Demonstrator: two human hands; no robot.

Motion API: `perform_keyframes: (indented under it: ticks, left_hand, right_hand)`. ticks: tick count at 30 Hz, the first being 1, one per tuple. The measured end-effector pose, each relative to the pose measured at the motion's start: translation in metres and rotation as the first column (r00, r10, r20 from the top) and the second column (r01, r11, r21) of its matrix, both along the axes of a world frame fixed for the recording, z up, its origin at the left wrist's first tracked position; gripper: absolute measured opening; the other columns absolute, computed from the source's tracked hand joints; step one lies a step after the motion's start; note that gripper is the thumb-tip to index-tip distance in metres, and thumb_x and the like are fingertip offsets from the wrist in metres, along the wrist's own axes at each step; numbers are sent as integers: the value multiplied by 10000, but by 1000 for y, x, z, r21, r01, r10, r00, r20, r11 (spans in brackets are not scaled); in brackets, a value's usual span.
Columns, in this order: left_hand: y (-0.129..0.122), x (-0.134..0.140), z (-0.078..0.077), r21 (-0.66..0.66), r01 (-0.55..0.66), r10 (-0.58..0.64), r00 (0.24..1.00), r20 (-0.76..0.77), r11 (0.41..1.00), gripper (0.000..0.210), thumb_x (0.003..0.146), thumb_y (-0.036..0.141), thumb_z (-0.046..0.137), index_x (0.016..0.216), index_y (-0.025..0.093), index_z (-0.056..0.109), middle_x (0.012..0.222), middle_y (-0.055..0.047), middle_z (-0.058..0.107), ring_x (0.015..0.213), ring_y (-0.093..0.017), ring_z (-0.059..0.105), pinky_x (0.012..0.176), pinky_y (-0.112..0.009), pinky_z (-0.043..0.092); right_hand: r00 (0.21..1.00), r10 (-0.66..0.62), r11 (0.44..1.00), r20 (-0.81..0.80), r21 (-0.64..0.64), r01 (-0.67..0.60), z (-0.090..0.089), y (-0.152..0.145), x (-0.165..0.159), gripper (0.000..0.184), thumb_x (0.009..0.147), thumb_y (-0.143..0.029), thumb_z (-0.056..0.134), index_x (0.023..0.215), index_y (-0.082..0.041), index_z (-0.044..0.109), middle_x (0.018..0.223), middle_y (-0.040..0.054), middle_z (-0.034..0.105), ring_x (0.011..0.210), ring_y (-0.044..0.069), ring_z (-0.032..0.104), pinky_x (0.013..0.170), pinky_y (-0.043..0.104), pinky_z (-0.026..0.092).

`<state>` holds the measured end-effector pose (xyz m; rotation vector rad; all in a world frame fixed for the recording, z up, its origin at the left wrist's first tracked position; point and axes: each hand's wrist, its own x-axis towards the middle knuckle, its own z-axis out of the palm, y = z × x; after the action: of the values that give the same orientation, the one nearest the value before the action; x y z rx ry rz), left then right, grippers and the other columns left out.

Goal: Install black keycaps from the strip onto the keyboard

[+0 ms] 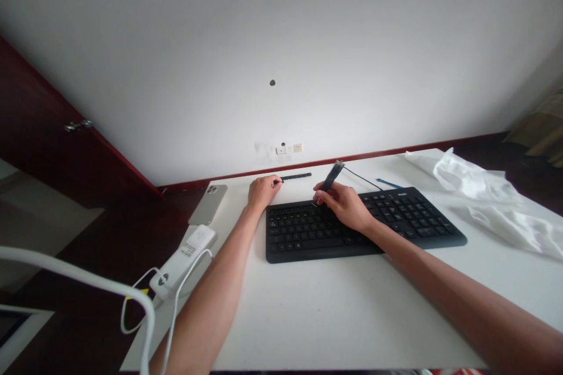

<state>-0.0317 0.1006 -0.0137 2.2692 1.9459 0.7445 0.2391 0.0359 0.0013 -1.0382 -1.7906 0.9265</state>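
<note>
**Two hands at a keyboard on a white table**

The black keyboard (pixel 303 242) lies flat on the white table (pixel 316 310), its cable (pixel 363 177) leaving the far edge; the right hand (pixel 345 204) is over the middle of its far rows, fingers closed around a black brush-like tool (pixel 332 176) — the broad end tilted upward; a thin pale tip shows below the fingers, its contact with the keys too small to tell. The left hand (pixel 264 190) is beyond the keyboard's far left corner, thumb and fingers drawn together at the left end of a row of small black pieces (pixel 298 176); whether a piece is grasped there cannot be told. To the right of the keyboard lie crumpled white plastic bags (pixel 472 179); a slim blue stick (pixel 389 183) rests behind it, near the cable. Along the table's left side — a phone (pixel 210 205), back upward, and a white power strip (pixel 182 261) with white cords (pixel 176 299); a wall (pixel 272 29) with sockets (pixel 289 149) stands behind.
</note>
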Motion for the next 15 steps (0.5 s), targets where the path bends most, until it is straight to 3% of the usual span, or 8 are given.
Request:
perform_keyframes:
  ticks: [8,15]
  left_hand:
    - [2,1,-1,8,-44,44,999,0,999,202,895,321,694,1092,320,736,749,39,698,714,-167,612,646,-274,348]
    - [3,0,-4,24,-44,43,998,41,999,147,882,320,708,1029,306,704,700,47,638,659,-155,559,631,-267,314]
  right_hand:
    - [1000,-3,1000,19,8,3,-1,-1,-1,281,987,-459,604,1073,-201,677,906,64,785,800,234,748,764,361,582]
    - [1000,-7,1000,19,12,7,-1,0,-1,284,988,-467,606,1070,-205,678,914,64,786,808,234,746,761,358,574]
